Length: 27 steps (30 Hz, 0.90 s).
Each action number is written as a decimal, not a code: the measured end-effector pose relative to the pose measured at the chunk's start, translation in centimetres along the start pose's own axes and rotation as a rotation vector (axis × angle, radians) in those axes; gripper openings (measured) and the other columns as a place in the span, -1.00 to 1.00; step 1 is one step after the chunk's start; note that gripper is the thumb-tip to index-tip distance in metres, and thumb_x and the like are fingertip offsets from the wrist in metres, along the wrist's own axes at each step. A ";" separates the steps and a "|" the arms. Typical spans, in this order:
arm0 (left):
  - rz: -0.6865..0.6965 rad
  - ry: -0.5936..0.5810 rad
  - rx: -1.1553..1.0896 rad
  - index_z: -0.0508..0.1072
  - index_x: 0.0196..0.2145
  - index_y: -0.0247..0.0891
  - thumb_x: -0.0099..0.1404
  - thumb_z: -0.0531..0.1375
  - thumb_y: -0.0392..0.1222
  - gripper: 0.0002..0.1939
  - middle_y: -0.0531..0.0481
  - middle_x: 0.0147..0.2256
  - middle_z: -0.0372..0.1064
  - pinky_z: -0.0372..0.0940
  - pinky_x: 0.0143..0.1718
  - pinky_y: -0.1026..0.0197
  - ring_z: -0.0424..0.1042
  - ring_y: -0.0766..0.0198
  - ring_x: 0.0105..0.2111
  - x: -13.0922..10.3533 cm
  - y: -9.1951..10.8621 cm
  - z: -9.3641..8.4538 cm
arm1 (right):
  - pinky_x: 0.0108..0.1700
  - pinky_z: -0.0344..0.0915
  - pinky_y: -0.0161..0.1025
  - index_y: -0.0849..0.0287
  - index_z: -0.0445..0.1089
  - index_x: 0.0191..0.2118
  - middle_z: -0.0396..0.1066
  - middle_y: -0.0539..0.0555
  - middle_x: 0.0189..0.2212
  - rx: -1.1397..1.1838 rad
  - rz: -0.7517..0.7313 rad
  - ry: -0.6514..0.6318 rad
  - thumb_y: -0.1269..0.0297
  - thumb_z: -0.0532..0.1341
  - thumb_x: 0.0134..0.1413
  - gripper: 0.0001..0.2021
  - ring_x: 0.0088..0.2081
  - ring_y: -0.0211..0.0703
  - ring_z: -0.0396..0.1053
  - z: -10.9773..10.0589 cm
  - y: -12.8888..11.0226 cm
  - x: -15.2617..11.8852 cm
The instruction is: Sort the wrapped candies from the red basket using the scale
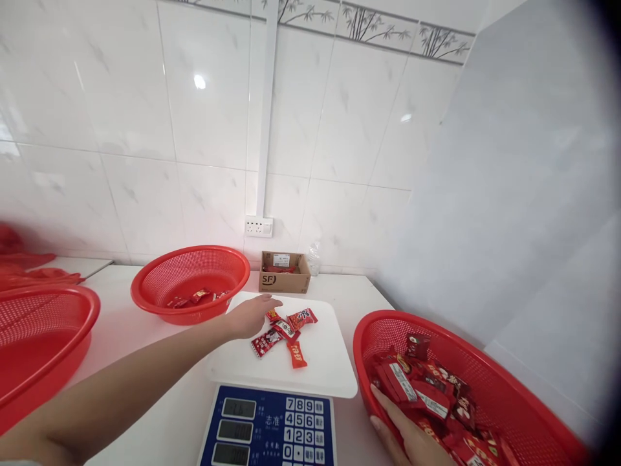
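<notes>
My left hand (pixel 252 316) is over the white weighing tray (pixel 320 372) of a scale, fingers stretched out and pointing right. Just beneath its fingertips lies a small red and yellow packet (pixel 272 315), partly covered. Several wrapped snack packets lie beside it on the tray, among them a dark red one (pixel 266 343), a shiny red one (pixel 301 318) and an orange-red one (pixel 297 355). My right hand (pixel 412 437) reaches into the near side of the right red basket (pixel 509 369), fingers extended against the red packets (pixel 436 388). The lower part of this hand is cut off.
The scale's blue keypad panel (pixel 269 427) faces me. Another red basket (pixel 189 259) with a few packets stands behind on the left, and a further one (pixel 43 336) at the left edge. A small cardboard box (pixel 284 282) sits near the tiled wall, below a socket (pixel 259 226).
</notes>
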<state>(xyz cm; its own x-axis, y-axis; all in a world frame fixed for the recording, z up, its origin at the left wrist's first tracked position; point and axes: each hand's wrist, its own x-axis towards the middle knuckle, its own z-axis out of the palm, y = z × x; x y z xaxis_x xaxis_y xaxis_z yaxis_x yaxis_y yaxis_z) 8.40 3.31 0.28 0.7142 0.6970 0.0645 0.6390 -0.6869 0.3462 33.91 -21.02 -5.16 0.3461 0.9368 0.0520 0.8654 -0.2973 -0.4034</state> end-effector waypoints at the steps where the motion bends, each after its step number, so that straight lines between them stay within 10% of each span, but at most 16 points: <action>1: 0.000 -0.019 0.005 0.24 0.09 -0.12 0.07 -0.04 -0.45 -0.39 -0.01 0.14 0.16 0.08 0.11 0.05 0.06 0.16 0.17 0.2 0.0 0.1 | -0.06 0.35 -0.16 0.04 0.28 0.08 0.29 -0.01 0.04 -0.004 0.004 -0.006 0.04 -0.04 0.10 -0.53 0.03 -0.03 0.31 0.0 0.0 0.0; 12: 0.028 -0.039 0.056 0.38 -0.12 -0.17 0.17 -0.02 -0.29 -0.66 -0.10 -0.12 0.36 0.22 -0.11 0.13 0.34 0.11 -0.09 1.3 0.5 0.6 | 0.08 0.20 -0.09 0.14 0.10 0.20 0.17 0.05 0.13 -0.035 0.052 -0.157 0.01 -0.18 0.15 -0.43 0.12 -0.03 0.18 -0.2 0.1 0.1; 27: 0.004 -0.119 0.069 0.25 0.00 -0.11 0.15 0.05 0.03 -0.54 -0.10 -0.12 0.27 0.24 -0.27 0.12 0.34 0.05 -0.16 -1.6 3.5 0.8 | 0.04 0.24 -0.11 0.07 0.13 0.18 0.23 0.01 0.10 -0.034 0.112 -0.144 0.00 -0.13 0.13 -0.45 0.10 -0.03 0.22 -0.8 -0.8 -0.2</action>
<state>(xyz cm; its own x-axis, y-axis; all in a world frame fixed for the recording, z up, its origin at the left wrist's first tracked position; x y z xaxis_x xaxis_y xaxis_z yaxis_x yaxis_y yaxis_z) 9.71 -0.40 0.66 0.7429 0.6678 -0.0475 0.6515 -0.7049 0.2805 33.42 -21.10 -4.15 0.3871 0.9137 -0.1241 0.8372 -0.4046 -0.3680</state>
